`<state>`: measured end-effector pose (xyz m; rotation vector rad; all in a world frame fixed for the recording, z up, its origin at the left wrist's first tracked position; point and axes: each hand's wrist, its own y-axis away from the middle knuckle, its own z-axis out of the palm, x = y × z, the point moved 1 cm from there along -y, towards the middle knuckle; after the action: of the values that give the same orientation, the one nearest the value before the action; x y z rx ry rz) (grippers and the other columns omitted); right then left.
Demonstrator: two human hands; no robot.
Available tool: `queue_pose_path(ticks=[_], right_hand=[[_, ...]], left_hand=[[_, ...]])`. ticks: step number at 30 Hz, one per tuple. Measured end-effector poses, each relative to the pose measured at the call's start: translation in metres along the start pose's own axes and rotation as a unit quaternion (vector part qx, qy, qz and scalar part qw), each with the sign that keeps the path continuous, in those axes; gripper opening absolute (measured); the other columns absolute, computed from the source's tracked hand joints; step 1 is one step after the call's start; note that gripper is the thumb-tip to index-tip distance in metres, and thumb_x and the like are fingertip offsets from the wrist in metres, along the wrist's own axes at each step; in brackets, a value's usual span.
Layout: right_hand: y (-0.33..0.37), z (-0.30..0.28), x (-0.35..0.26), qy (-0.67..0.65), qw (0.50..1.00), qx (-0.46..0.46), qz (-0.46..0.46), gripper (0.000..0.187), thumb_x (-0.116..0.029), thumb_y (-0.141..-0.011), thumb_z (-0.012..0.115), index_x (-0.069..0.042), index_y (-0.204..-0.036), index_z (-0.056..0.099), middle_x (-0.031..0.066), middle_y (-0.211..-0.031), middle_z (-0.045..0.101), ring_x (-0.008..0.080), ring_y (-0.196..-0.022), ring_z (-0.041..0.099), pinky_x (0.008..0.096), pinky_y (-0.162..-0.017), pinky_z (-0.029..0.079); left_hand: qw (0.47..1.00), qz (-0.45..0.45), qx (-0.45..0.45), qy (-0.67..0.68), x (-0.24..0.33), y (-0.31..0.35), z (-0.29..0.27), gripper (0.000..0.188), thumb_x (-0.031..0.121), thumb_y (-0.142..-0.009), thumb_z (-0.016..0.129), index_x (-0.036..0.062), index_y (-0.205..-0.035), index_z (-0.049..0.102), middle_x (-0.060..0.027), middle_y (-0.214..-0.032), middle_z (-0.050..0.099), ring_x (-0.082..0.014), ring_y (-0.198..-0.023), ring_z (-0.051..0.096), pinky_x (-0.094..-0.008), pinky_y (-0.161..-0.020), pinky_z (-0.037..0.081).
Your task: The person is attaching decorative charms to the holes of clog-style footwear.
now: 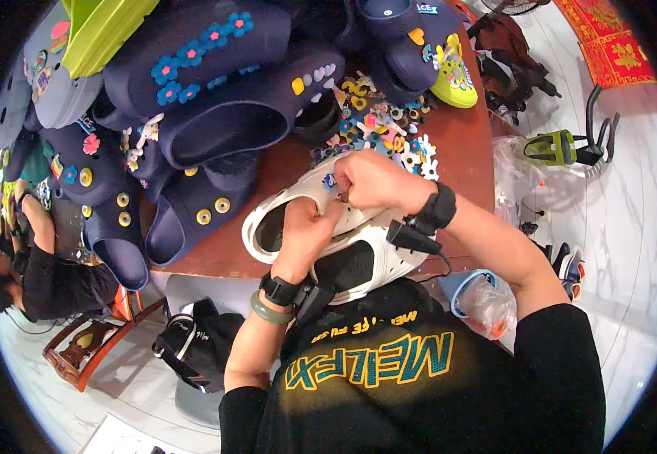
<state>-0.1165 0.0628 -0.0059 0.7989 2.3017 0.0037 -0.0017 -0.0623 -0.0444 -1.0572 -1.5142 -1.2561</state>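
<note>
A white clog (303,185) is held at the near edge of a red-brown worktop (461,163).
The left grip (307,229) reaches into its foot opening, seemingly to brace the upper; with fingertips hidden, its closure cannot be judged. The right grip (387,183) is bunched closed on the upper near a blue charm (329,181); anything pinched is hidden. A second white clog (408,266) lies just beside, and loose charms (389,130) are heaped beyond, likely for easy reach.

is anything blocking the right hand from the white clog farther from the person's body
Nothing visible does: the right hand rests against that white clog's upper. The left hand is at its opening, and the pile of charms lies beyond it, not between.
</note>
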Motion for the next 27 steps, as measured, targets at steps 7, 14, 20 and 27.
queue_pose_path(ticks=[7,14,20,27], right_hand=[[0.018,-0.032,0.011,-0.415,0.879,-0.169,0.167,0.021,-0.013,-0.078,0.073,0.003,-0.086,0.061,0.0081,-0.07,0.068,0.0114,-0.062,0.065,0.0216,-0.056,0.052],[0.008,-0.029,-0.007,-0.265,0.923,-0.148,0.236,0.019,-0.015,-0.073,0.072,0.001,-0.066,0.064,0.0067,-0.063,0.065,0.013,-0.054,0.064,0.0232,-0.049,0.05],[-0.004,-0.029,-0.011,-0.083,0.973,-0.119,0.179,0.019,-0.013,-0.066,0.074,0.004,-0.067,0.066,0.0091,-0.06,0.064,0.0143,-0.049,0.063,0.0254,-0.045,0.05],[0.005,-0.028,0.004,-0.198,0.964,-0.086,0.156,0.025,-0.022,-0.075,0.074,0.0,-0.071,0.064,0.0056,-0.06,0.062,0.0118,-0.047,0.06,0.0255,-0.045,0.047]], left_hand=[[0.985,-0.029,-0.021,0.169,0.001,0.003,0.0,0.024,0.011,-0.083,0.06,-0.0082,-0.097,0.065,-0.0096,-0.093,0.068,-0.0132,-0.083,0.063,-0.0263,-0.072,0.049],[0.989,0.01,-0.009,0.144,-0.007,0.003,0.003,0.027,0.014,-0.083,0.059,-0.0084,-0.098,0.064,-0.0116,-0.091,0.069,-0.0136,-0.082,0.063,-0.028,-0.073,0.049],[0.994,0.037,-0.04,0.097,-0.004,0.002,-0.004,0.028,0.016,-0.084,0.058,-0.0085,-0.097,0.063,-0.0121,-0.084,0.068,-0.0116,-0.079,0.062,-0.0281,-0.071,0.048],[0.984,-0.062,-0.032,0.163,0.012,0.004,-0.004,0.024,0.013,-0.084,0.061,-0.0063,-0.097,0.065,-0.0077,-0.085,0.068,-0.0126,-0.078,0.063,-0.027,-0.069,0.049]])
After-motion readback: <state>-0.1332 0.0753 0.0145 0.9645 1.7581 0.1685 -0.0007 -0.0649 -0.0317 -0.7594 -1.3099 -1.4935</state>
